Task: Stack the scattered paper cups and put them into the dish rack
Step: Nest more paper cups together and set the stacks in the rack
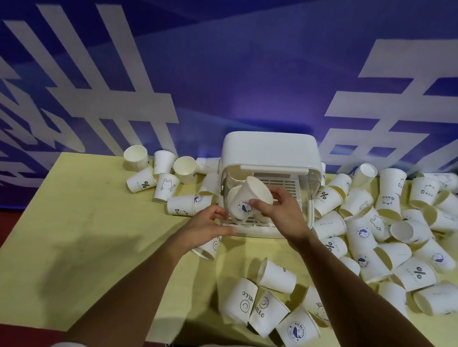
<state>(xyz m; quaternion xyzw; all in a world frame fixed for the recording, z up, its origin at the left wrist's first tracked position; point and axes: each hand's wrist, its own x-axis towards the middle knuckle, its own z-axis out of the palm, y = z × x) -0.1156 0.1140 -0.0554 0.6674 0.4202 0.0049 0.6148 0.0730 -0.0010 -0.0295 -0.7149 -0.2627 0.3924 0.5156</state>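
- One whale-print paper cup [246, 204] is gripped by the right hand [277, 212]; the thumb lies across its printed side and the fingers curl over its upper part near the rim.
- Cup attitude: tilted, wide mouth up and away from us, base down toward the left hand [205, 226]; it is clear of the table.
- Cup position: at the open front of the dish rack [271, 149], above the rack's slatted floor; a second pale cup shape shows just behind it, too blurred for us to tell whether the two are nested.
- Left hand: fingers loosely curved and apart, holding nothing; the fingertips sit just beside the cup's base; we cannot tell whether they touch it.
- Dish rack: white plastic, lid raised at the back, standing at the far middle of the yellow table [69, 240].
- Left cluster of paper cups [163, 178]: near the table's far edge, left of the rack; some upright, some on their sides.
- Right pile of paper cups [388, 230]: many, heaped and touching, mostly lying down, from the rack's right wall to the table's right edge; the prints include a percent sign, a rabbit and a whale.
- Near group of paper cups [263, 307]: several lie between our forearms; two read HELLO with a smiley.
- One smiley cup [210, 249] lies partly hidden under the left wrist.
- Behind the table hangs a blue backdrop [234, 73] with large white characters.
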